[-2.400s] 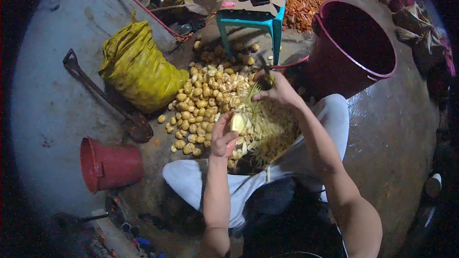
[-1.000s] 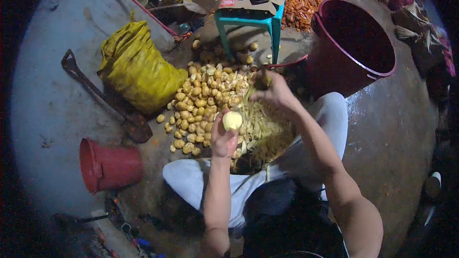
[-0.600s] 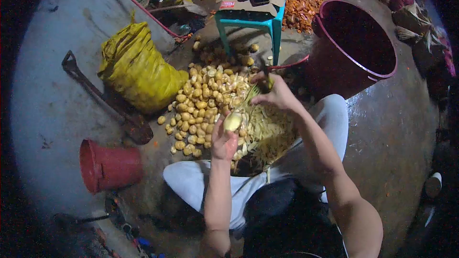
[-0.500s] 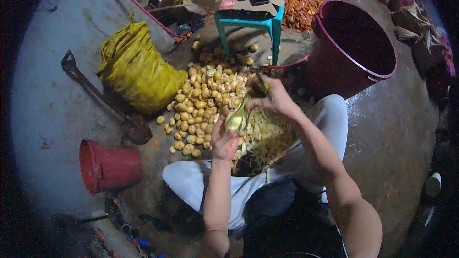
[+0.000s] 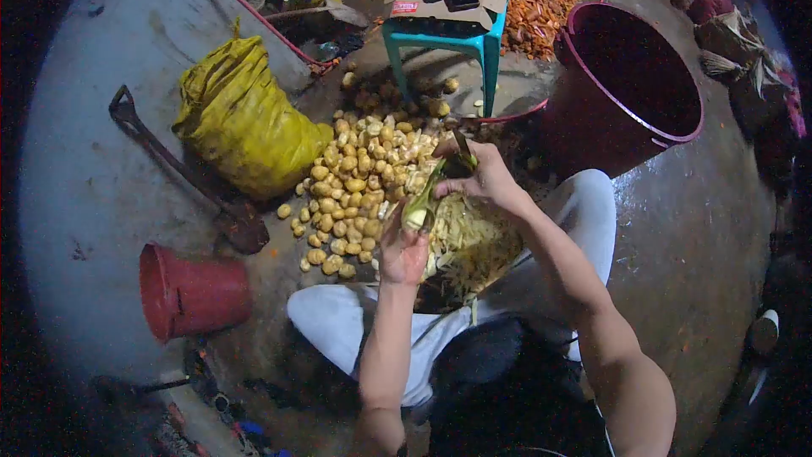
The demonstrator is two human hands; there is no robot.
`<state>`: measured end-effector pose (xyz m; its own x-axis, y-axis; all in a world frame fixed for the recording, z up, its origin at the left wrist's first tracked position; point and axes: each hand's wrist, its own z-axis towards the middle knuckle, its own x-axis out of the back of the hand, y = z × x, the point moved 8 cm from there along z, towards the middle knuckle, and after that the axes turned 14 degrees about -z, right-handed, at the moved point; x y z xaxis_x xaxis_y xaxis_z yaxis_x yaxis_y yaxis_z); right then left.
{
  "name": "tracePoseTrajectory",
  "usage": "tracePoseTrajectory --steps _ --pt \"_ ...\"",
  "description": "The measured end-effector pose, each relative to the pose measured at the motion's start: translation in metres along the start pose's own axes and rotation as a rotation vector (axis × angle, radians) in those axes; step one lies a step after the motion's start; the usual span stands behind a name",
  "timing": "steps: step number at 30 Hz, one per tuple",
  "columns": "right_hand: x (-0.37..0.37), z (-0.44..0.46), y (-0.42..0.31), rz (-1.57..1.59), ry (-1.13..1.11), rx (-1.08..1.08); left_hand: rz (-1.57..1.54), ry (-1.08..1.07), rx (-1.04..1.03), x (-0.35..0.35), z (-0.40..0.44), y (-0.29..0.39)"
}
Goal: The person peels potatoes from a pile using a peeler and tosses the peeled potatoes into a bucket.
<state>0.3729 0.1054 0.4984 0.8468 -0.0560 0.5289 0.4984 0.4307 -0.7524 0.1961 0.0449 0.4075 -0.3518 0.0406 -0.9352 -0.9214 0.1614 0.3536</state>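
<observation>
A pale, peeled piece of produce rests in my left hand, with the fingers curled around it. Above and to the right, my right hand is closed on a dark knife-like tool with green-yellow material around it, which reaches down to the pale piece. Just left of my hands lies a heap of yellow-brown round potatoes. Below my right hand spreads a pile of pale peelings.
A yellow sack, a shovel and a red bucket are on the left. Ahead stands a teal chair holding cardboard. Behind it are orange pieces; a large maroon tub is at right.
My right hand has come down and left, so the tool and green-yellow material now meet the pale piece. My left hand has turned, and less of the pale piece shows.
</observation>
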Motion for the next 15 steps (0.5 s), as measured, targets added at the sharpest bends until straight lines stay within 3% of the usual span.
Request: tracePoseTrajectory --steps 2,3,4,6,7,8,10,11,12,14,15 --pt "0.013 0.005 0.036 0.01 0.2 -0.095 -0.038 0.009 0.024 0.004 -0.001 -0.002" --pt "0.018 0.01 0.05 0.206 0.207 -0.217 -0.047 0.003 0.031 0.003 -0.002 -0.002" --pt "0.015 0.011 0.056 0.183 0.102 -0.292 -0.055 -0.004 0.038 0.001 -0.002 -0.002" --pt "0.005 0.006 0.013 0.019 -0.007 -0.041 0.016 0.007 -0.033 0.001 -0.005 0.002" --pt "0.006 0.002 -0.013 -0.038 0.04 0.072 0.072 -0.006 0.015 0.0 -0.003 0.0" --pt "0.005 0.001 -0.007 -0.069 0.058 0.058 0.07 -0.006 0.016 0.0 -0.001 0.0" --pt "0.014 0.002 0.033 0.263 0.168 -0.233 0.033 0.106 0.011 0.007 -0.005 0.003" --pt "0.009 0.008 0.069 0.189 0.139 -0.245 0.003 0.012 0.0 0.0 -0.002 0.003" --pt "0.015 0.011 0.057 0.189 0.141 -0.237 0.004 0.005 -0.004 -0.002 0.001 0.006" --pt "0.009 0.007 0.0 -0.005 -0.09 -0.03 0.163 -0.046 0.025 -0.01 -0.002 0.006" --pt "0.007 0.002 -0.017 -0.012 -0.039 0.099 0.224 -0.047 0.027 -0.013 -0.003 0.006"
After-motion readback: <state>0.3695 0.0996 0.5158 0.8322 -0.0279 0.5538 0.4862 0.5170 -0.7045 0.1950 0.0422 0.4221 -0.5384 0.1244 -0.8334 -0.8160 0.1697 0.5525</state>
